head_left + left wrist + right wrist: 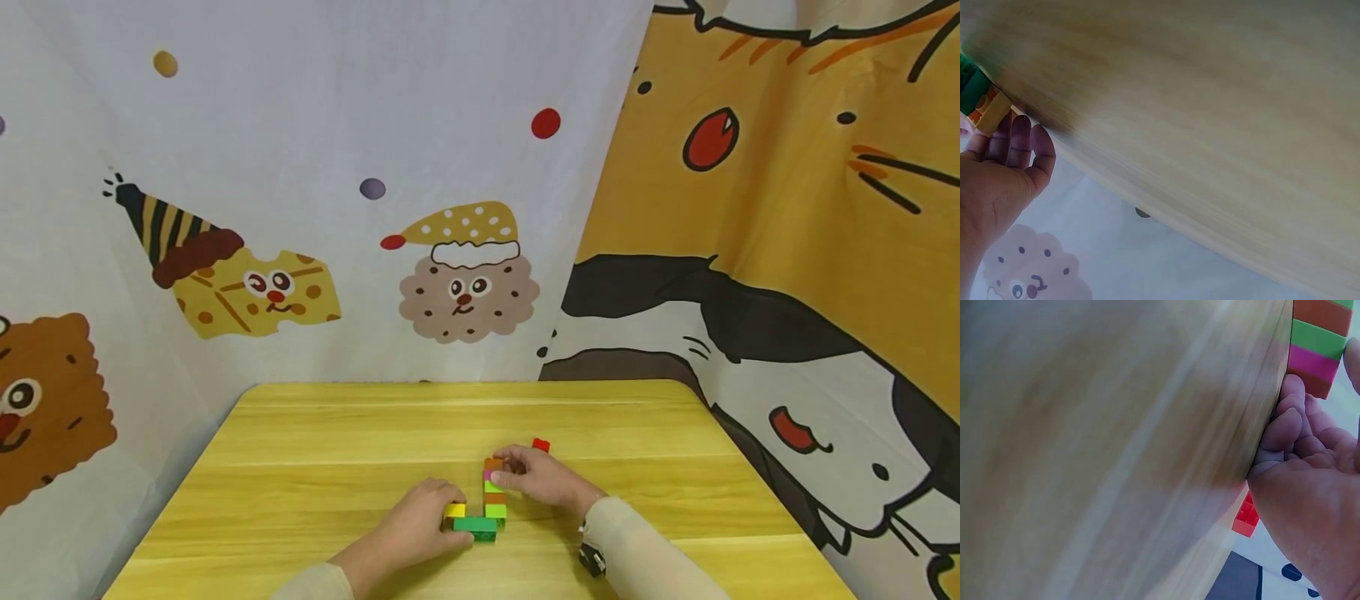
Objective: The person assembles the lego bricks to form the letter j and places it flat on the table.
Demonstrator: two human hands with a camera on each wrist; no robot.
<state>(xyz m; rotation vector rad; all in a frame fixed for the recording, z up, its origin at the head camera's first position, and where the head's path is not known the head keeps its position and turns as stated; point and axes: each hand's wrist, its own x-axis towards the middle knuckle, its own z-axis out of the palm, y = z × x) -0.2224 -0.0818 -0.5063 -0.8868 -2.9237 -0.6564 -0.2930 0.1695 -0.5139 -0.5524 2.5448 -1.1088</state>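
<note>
Several toy building bricks are joined into one piece near the middle of the table. A green brick (475,525) lies across its near end, and a yellow brick (455,510) sits at its left. Up from the right end runs a row of lime, orange and magenta bricks (1314,362). My left hand (423,523) holds the left end, fingers curled by the yellow brick and thumb at the green one. At the row's far end, my right hand (543,479) has its thumb on the near side and bent fingers against the orange end brick (492,463).
A loose red brick (541,445) lies on the wooden table (315,450), just beyond the right hand. Behind the table hangs a cloth (300,125) printed with cartoon figures. A dark band (592,560) is on the right wrist.
</note>
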